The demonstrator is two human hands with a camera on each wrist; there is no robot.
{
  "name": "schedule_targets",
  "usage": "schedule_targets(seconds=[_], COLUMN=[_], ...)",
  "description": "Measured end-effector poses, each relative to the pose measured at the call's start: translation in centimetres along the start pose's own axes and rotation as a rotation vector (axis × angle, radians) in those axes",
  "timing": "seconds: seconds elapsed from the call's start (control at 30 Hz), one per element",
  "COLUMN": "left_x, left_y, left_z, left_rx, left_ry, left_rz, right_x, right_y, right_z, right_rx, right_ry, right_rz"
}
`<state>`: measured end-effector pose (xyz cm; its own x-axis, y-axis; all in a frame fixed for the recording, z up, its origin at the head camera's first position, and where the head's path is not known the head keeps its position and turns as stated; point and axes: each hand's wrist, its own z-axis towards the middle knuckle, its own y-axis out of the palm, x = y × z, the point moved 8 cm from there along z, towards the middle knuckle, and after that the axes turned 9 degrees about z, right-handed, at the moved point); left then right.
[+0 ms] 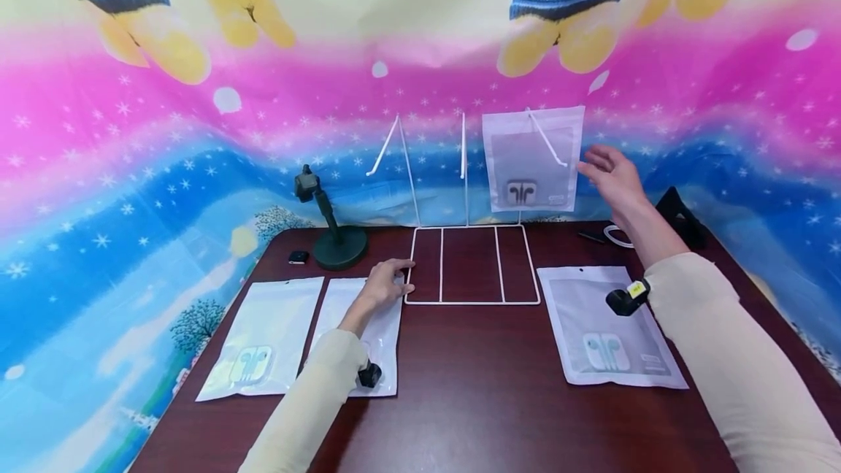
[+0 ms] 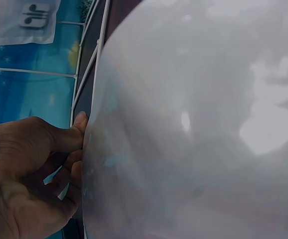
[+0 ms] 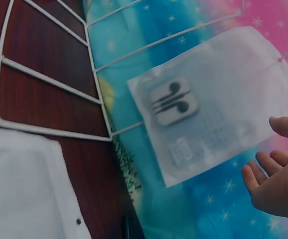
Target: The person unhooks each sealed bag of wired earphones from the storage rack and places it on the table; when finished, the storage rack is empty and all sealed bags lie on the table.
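A white wire display rack with three hooks stands at the back of the table. From its right hook hangs a translucent zip bag with an earphone print near the bottom. My right hand is just right of that bag, fingers loosely bent and holding nothing; the right wrist view shows a gap between fingers and bag. Low at the rack's left side, my left hand holds the base wire between thumb and fingers. Under the left wrist lies another white bag, which partly hides the fingers in the left wrist view.
A similar bag lies at the far left, and one at the right under my right forearm. Behind the left bags stand a black stand and a small black object. A white cable lies at back right.
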<state>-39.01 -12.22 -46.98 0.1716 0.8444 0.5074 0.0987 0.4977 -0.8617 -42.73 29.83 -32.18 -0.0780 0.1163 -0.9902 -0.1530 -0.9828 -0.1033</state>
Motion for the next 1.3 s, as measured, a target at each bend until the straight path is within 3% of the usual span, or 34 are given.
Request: schedule_targets(seconds=[0.23,0.6,1.13,1.23,1.3], left_x=[0.0,-0.2,-0.4,-0.3,-0.3], left_y=[0.1,0.1,0.0,0.0,0.0], left_z=[-0.3,-0.4,-0.1,-0.1,-0.2], left_rx=[0.007,0.012,0.017,0.016,0.013], left_ry=[-0.005,-0.006,-0.013,-0.015,-0.018], left_rz=[-0.019,-0.020,-0.028,-0.036,-0.039], right_x=[-0.9,-2.3,-4.2,-4.6,-5.0], right_y=[0.8,1.1,-0.1,-0.3,-0.3], right_z=[0.3,-1.1,-6.8,-7.8,-8.4], right_rx=[0.082,0.182,0.141,0.126,0.102], right_ry=[0.020,-0.085,-0.204,-0.225,-0.241], right_rz=[0.025,0.082,0.071,0.124,0.219])
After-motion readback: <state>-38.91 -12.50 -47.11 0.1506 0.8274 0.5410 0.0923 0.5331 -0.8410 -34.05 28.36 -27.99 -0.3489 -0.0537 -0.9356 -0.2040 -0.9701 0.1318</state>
